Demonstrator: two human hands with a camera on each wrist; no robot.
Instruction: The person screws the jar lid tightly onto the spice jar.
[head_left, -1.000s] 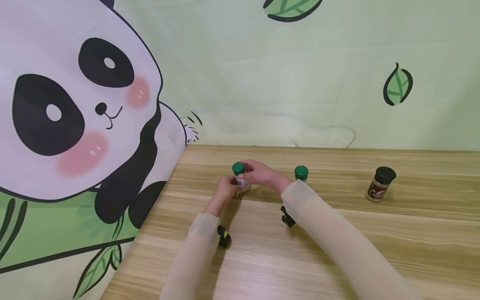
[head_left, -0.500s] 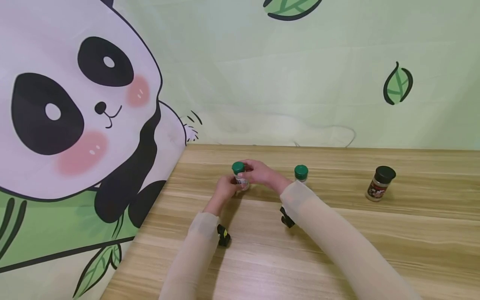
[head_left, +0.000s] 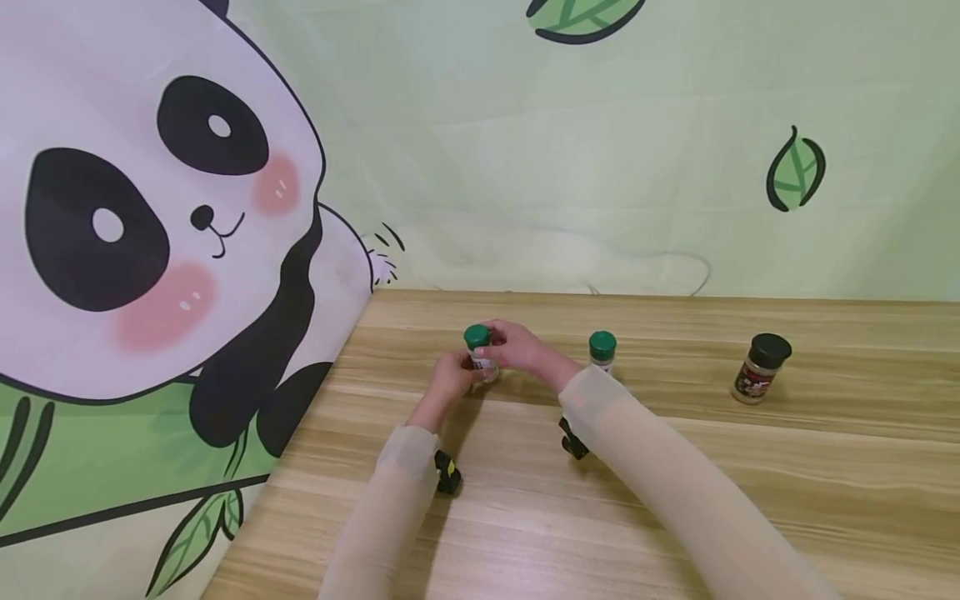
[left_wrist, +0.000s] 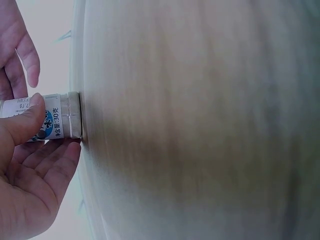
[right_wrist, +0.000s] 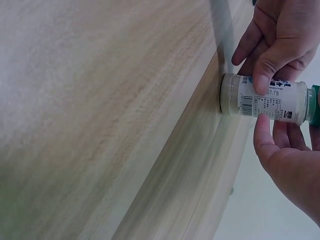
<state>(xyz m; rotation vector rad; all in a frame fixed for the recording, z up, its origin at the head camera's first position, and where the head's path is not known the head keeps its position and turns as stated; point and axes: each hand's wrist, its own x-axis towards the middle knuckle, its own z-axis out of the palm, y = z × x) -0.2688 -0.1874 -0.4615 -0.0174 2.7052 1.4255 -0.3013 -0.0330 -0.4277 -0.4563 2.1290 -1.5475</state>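
In the head view, a clear spice jar [head_left: 483, 363] with a green cap [head_left: 477, 336] stands at the left of the table between both hands. My left hand [head_left: 450, 377] grips its lower body, with the thumb across the white label [left_wrist: 52, 117] in the left wrist view. From the right side, my right hand [head_left: 517, 346] holds the upper part near the cap, its thumb against the label in the right wrist view. The jar's base [right_wrist: 227, 95] is at the tabletop; whether it touches cannot be told. Some of the right fingers are hidden behind the jar.
A second green-capped jar [head_left: 602, 348] stands behind the right sleeve [head_left: 660, 458], partly covered by it. Farther right is a black-capped spice jar [head_left: 756, 371] with a dark label. The wooden table [head_left: 510, 533] meets a panda-printed cloth [head_left: 487, 167] at its back and left.
Hands and held jar keep almost the same place. The right wrist and sleeve have dropped slightly, so a little more of the second green-capped jar shows.
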